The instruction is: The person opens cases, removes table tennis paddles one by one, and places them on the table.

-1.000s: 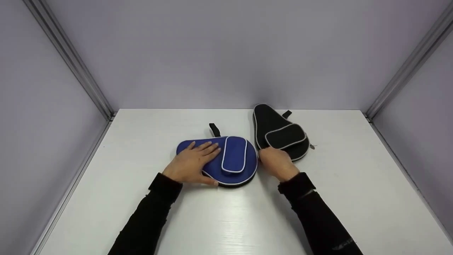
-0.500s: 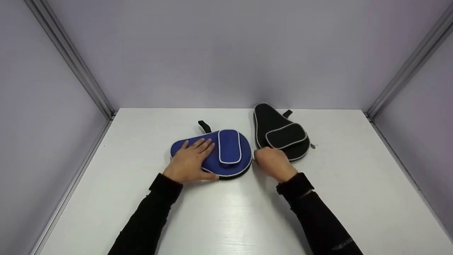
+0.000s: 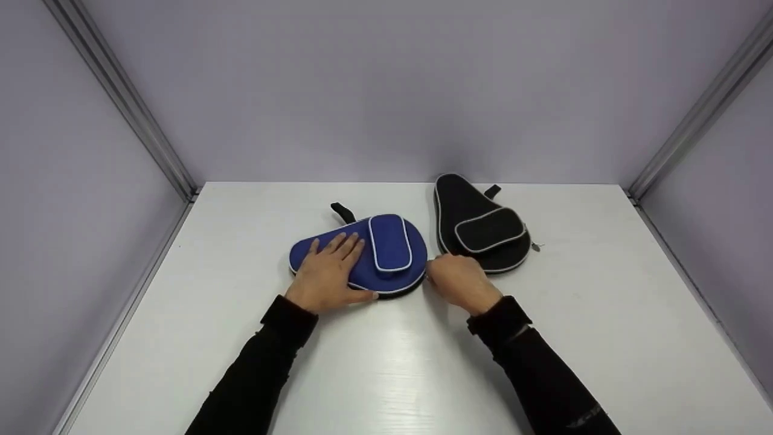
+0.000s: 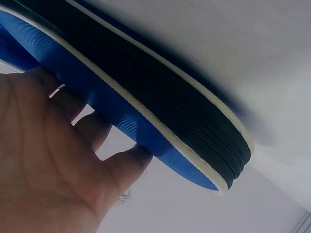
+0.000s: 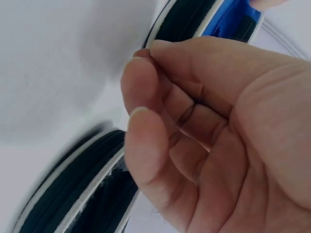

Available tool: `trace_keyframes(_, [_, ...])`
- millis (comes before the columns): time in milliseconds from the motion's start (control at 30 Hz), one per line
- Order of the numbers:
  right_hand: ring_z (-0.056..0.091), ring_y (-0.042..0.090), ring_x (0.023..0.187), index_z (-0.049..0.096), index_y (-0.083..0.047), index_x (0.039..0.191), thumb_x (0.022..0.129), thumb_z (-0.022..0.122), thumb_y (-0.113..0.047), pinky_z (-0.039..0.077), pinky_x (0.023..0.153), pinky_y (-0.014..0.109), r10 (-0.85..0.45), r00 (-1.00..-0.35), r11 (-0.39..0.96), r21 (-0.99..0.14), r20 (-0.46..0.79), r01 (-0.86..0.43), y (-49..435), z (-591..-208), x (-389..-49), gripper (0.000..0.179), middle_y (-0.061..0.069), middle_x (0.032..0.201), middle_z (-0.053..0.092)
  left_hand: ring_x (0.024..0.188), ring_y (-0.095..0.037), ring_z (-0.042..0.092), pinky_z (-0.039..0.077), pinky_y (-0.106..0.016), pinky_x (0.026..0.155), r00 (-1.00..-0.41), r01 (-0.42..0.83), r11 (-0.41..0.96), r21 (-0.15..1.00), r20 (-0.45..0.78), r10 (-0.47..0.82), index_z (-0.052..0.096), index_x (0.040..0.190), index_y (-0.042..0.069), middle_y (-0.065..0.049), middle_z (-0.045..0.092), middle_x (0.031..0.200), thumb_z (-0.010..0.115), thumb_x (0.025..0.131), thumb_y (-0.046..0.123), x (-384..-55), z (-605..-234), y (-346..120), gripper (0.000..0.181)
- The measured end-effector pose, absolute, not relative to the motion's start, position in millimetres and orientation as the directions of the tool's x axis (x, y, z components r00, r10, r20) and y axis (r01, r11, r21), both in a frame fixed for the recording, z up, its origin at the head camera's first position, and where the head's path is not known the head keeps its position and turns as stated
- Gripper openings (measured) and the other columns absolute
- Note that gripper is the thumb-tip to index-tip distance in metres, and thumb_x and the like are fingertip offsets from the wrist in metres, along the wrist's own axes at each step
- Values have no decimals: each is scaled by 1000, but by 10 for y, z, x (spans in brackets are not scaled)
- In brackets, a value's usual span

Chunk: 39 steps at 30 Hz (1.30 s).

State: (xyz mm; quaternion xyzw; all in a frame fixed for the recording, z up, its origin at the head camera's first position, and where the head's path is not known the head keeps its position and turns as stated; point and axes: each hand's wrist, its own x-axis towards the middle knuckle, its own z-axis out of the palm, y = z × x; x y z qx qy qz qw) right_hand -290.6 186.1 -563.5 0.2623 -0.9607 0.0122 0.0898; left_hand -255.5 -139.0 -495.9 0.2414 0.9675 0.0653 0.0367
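Observation:
A blue table tennis paddle case (image 3: 353,241) with white piping, a raised pocket and a black strap lies on the white table. My left hand (image 3: 326,275) rests on its narrower part, fingers straight and spread, thumb along the near edge. Dark zipper tape (image 4: 160,92) runs round the case's side in the left wrist view. At the rounded end, my right hand (image 3: 462,281) pinches the zipper pull between thumb and curled forefinger; the pull is mostly hidden by the fingers. In the right wrist view the fingertips (image 5: 141,82) are right beside the case's zipped edge.
A black paddle case (image 3: 462,202) with grey piping lies just behind and right of my right hand, its small zipper pull (image 3: 535,246) hanging at the right edge. Pale panels with metal corner posts (image 3: 121,96) enclose the table (image 3: 604,314) at the back and sides.
The blue case has shifted back and left and turned slightly, its rounded end swinging away from me. My right hand has moved slightly left with it; the left hand stays on top.

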Motion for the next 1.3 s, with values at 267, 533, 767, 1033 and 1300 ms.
trace_keyframes(267, [74,31,70,71,-9,74,99,82,-1,65,61,57,-549,-831,824,-110,91,-556,1586,-4837,-2368,28,10,71,72,184,-42,28,25,-81,144,-876,473,870,139,-35,482,34,185,9,-15,31,195,72,100,84,-2566,-4957,-1344,120])
trace_keyframes(533, [65,20,66,74,-12,76,101,84,-4,63,61,49,-595,-799,794,-86,88,-602,1460,-4797,-2243,27,3,71,71,184,-42,27,24,-80,145,-899,425,895,136,-49,435,34,185,7,-15,31,195,74,99,83,-2502,-4945,-1239,122])
trace_keyframes(767, [74,41,67,69,-7,70,94,85,-2,62,58,60,-534,-836,831,-104,123,-546,1430,-4838,-2250,29,14,70,73,183,-46,27,23,-83,144,-929,353,923,155,-60,365,34,184,4,-21,32,193,75,100,82,-2369,-4933,-1097,122])
trace_keyframes(1033, [76,43,70,65,-7,66,91,87,-1,64,62,63,-464,-876,866,-140,131,-480,1457,-4871,-2329,34,18,74,75,181,-47,32,28,-83,142,-914,380,906,187,-71,398,38,182,2,-22,37,191,75,106,71,-2297,-4861,-1117,109])
trace_keyframes(1300, [78,41,69,71,-9,73,91,86,-9,59,51,62,-380,-897,916,-43,223,-399,1707,-5336,-2674,23,17,80,80,184,-45,24,24,-76,147,-828,472,840,267,-193,526,35,184,4,-19,29,195,74,108,63,-2269,-4731,-1164,104])
